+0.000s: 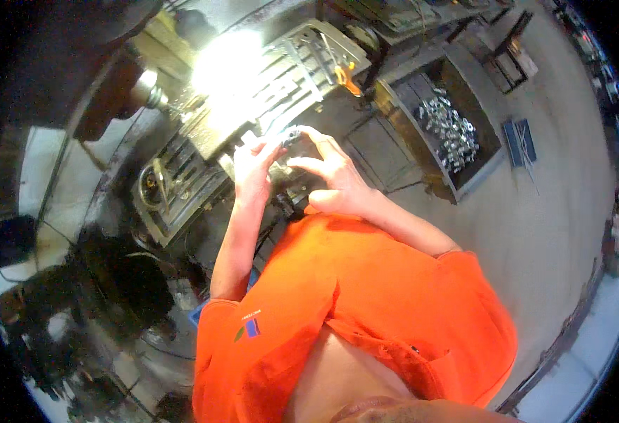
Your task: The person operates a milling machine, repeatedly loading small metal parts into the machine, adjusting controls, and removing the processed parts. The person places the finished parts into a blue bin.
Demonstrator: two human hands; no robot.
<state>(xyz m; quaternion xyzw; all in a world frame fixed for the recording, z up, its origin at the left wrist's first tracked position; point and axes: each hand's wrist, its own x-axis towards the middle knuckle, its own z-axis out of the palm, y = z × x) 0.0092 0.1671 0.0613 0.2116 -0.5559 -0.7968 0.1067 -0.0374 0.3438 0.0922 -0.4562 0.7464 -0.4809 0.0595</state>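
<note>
Both of my hands are raised in front of my chest, over the front of a metal machine table (182, 176). My left hand (254, 166) and my right hand (327, 169) together pinch a small shiny metal part (292, 135) between their fingertips. The part is small and partly hidden by my fingers. My orange shirt (351, 310) fills the lower middle of the view. Bright glare washes out the slotted machine table just beyond my hands.
A wooden bin (473, 166) holding several shiny metal parts (449, 128) stands to my right. A machine spindle (151, 88) sits at upper left. Dark machinery and cables lie at lower left. Bare concrete floor (556, 233) spreads to the right, with a dark flat object (519, 141) on it.
</note>
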